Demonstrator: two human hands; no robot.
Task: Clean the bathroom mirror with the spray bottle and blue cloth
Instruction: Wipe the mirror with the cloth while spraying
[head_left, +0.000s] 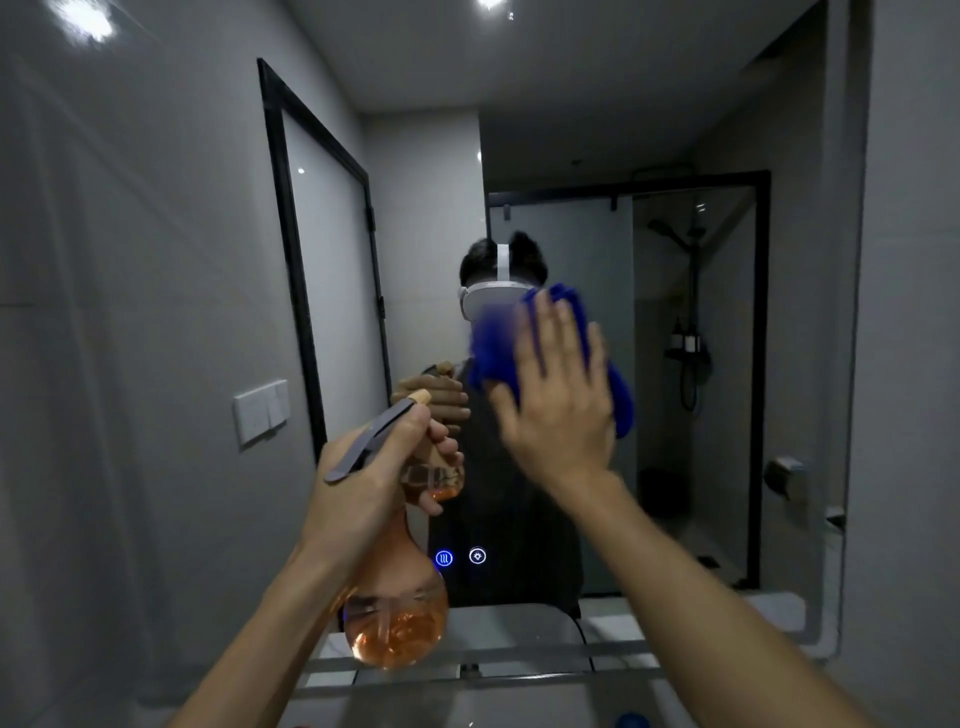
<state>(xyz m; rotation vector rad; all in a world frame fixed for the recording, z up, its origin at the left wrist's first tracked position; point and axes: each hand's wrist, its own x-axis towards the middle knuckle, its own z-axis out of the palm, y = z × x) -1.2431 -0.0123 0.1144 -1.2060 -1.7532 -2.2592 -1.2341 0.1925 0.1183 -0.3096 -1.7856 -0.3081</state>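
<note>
The bathroom mirror (675, 130) fills the wall ahead. My right hand (558, 395) lies flat, fingers spread, pressing the blue cloth (621, 395) against the glass at the centre; the cloth shows around my fingers and is motion-blurred. My left hand (374, 467) grips the neck of the amber spray bottle (397, 618), thumb over its grey trigger lever, held upright just left of centre in front of the mirror. The bottle holds some liquid at its round base. A person's reflection with a white headset stands behind my hands.
Two lit touch icons (460, 557) glow low on the mirror. A white wall switch (260, 412) sits to the left. The mirror reflects a black-framed door (322, 260) and a glass shower cabin. A narrow shelf (519, 670) runs under the mirror, above the basin.
</note>
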